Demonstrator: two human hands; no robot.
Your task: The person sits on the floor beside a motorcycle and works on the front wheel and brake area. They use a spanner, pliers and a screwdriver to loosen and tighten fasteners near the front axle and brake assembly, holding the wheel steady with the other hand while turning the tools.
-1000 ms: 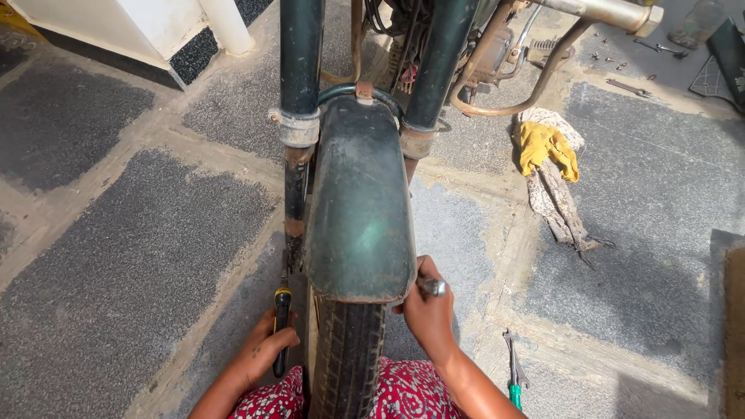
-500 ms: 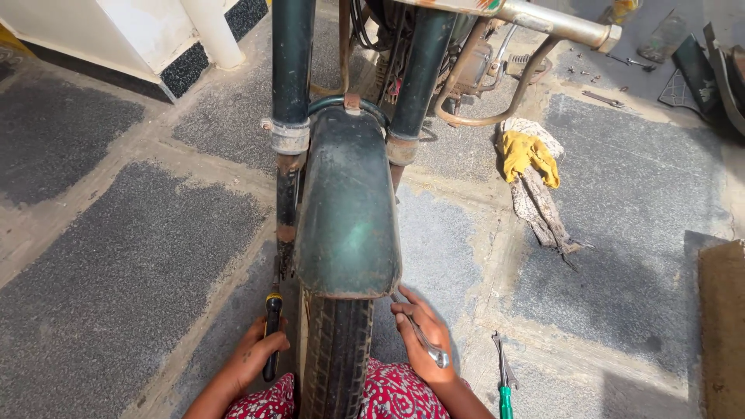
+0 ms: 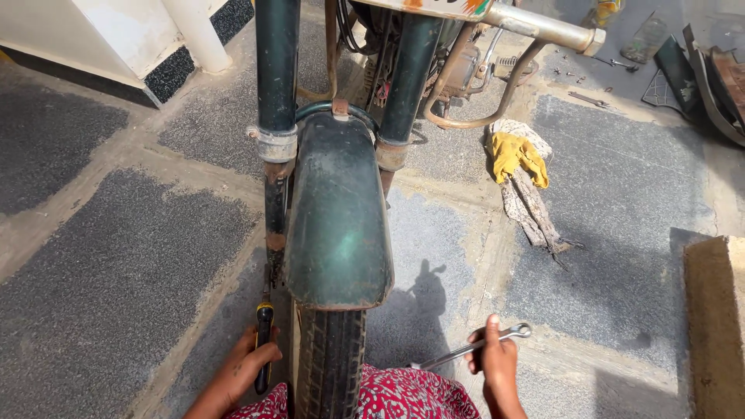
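A motorcycle's front wheel (image 3: 330,361) stands before me under a dusty dark green mudguard (image 3: 337,217), between two dark fork legs (image 3: 275,116). My left hand (image 3: 247,365) grips a black and yellow handled tool (image 3: 264,341) held upright against the left side of the wheel. To the right of the tyre, clear of the wheel, my right hand (image 3: 497,365) holds a silver spanner (image 3: 473,348); its ring end points up and right. Red patterned cloth (image 3: 403,396) covers my lap at the bottom.
A yellow rag on frayed cloth (image 3: 524,174) lies on the paved ground at right. A tan block (image 3: 718,326) sits at the right edge. The exhaust pipe (image 3: 543,27) and engine parts are at top. A white plinth (image 3: 132,39) stands top left; small tools lie top right.
My right hand has come away from the wheel's right side and moved out to the right, now holding the spanner in the open. The view has shifted. My left hand stays on its tool.
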